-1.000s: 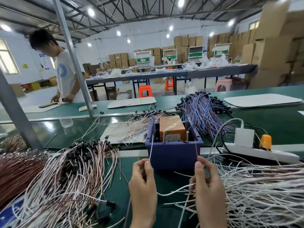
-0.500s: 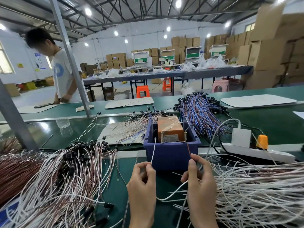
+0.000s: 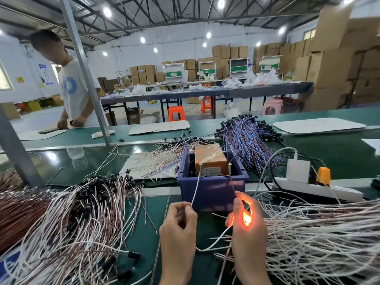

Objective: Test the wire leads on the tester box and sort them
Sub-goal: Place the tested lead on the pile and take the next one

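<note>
The left hand [image 3: 178, 225] is pinching the white end of a wire lead [image 3: 195, 191] and holding it up to the left pin of the tester box [image 3: 211, 192], a blue tub sitting on the green tabletop [image 3: 207, 227] just beyond both hands. The right hand [image 3: 247, 229] is pinching the lead's reddish end, which is reaching the right pin, and an orange glow is shining between its fingers. A left pile of leads [image 3: 82, 212] and a right pile of leads [image 3: 318, 233] are flanking the hands. A power strip [image 3: 308, 189] is lying right of the box.
</note>
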A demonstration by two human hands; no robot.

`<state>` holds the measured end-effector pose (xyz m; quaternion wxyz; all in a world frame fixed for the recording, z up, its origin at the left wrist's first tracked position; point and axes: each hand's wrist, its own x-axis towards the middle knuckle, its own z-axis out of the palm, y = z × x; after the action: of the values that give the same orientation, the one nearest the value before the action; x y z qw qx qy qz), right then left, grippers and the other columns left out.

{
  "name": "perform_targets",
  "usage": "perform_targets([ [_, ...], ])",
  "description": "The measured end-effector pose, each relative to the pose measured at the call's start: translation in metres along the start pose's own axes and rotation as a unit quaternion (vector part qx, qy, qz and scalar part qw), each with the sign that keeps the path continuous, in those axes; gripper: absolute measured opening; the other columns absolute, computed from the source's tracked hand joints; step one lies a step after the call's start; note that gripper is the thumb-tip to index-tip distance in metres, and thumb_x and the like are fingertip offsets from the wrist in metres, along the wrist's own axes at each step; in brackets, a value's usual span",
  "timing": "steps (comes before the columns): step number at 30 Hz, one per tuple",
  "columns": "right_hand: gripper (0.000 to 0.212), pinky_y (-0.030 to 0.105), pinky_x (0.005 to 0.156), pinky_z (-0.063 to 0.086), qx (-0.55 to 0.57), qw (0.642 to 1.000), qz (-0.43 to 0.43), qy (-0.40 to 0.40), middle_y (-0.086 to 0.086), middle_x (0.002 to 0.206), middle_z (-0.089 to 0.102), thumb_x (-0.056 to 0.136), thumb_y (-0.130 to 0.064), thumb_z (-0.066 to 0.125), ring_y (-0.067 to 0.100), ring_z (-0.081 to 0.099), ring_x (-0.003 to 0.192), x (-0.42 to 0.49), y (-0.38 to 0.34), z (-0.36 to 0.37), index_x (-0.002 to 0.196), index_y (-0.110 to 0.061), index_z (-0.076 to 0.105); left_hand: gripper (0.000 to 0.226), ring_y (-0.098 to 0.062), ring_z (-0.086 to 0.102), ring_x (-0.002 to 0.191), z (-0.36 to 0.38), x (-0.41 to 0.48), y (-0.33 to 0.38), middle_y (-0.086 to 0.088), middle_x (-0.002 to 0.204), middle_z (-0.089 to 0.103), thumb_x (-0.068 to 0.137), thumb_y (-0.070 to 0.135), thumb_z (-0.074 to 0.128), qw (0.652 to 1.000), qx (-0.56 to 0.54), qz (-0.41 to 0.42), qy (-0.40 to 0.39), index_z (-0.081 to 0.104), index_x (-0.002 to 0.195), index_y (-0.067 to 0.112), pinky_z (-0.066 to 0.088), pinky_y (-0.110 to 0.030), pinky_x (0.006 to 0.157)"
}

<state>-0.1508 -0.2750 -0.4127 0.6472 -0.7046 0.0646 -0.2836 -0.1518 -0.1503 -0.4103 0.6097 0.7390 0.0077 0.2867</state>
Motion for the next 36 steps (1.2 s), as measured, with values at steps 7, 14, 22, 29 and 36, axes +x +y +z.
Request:
perform_targets([
  [7, 0.012, 0.012, 0.055, 0.044, 0.005, 1.000, 0.001, 0.001, -0.012, 0.070, 0.067, 0.101, -0.044, 0.047, 0.004, 0.062, 0.060, 0.000, -0.002, -0.001, 0.107, -0.048, 0.056, 0.010, -0.002, 0.041, 0.044, 0.001, 0.001, 0.000, 0.009, 0.056, 0.058, 0.094, 0.023, 0.059, 1.000, -0.008, -0.002, 0.006, 0.064, 0.085, 0.026, 0.034, -0.014, 0.045],
  [14, 0.015, 0.013, 0.051, 0.042, 0.049, 0.999, -0.001, 0.004, -0.004, 0.065, 0.066, 0.101, -0.040, 0.048, 0.004, 0.056, 0.054, -0.002, -0.006, -0.002, 0.108, -0.043, 0.060, 0.012, -0.010, 0.038, 0.049, -0.002, 0.008, -0.006, 0.009, 0.053, 0.051, 0.098, 0.026, 0.056, 0.995, -0.051, -0.062, 0.058, 0.063, 0.088, 0.024, 0.035, -0.025, 0.047],
  [22, 0.023, 0.013, 0.040, 0.033, 0.014, 0.998, -0.054, 0.022, -0.032, 0.102, 0.071, 0.094, -0.051, 0.039, 0.004, 0.038, 0.037, -0.015, -0.026, -0.009, 0.107, -0.058, 0.057, 0.022, -0.003, 0.033, 0.045, -0.009, 0.017, -0.012, 0.013, 0.051, 0.041, 0.102, 0.031, 0.053, 0.973, -0.138, -0.134, 0.127, 0.057, 0.090, 0.013, 0.031, -0.018, 0.040],
  [29, 0.027, 0.015, 0.039, 0.032, 0.093, 0.993, -0.039, 0.057, -0.007, 0.069, 0.063, 0.105, -0.018, 0.045, 0.002, 0.039, 0.045, 0.001, -0.040, -0.031, 0.103, -0.035, 0.065, 0.018, -0.003, 0.042, 0.045, -0.010, 0.018, -0.015, 0.008, 0.052, 0.053, 0.102, 0.032, 0.052, 0.978, -0.121, -0.120, 0.120, 0.061, 0.105, 0.016, 0.036, -0.015, 0.042],
  [36, 0.022, 0.021, 0.040, 0.029, 0.034, 0.983, -0.029, 0.180, -0.014, 0.054, 0.049, 0.095, -0.017, 0.047, 0.003, 0.035, 0.040, 0.060, -0.056, -0.094, 0.091, -0.029, 0.065, 0.022, 0.000, 0.059, 0.051, -0.012, 0.018, -0.014, 0.006, 0.068, 0.068, 0.102, 0.028, 0.054, 0.986, -0.078, -0.118, 0.083, 0.053, 0.123, 0.022, 0.049, -0.019, 0.053],
])
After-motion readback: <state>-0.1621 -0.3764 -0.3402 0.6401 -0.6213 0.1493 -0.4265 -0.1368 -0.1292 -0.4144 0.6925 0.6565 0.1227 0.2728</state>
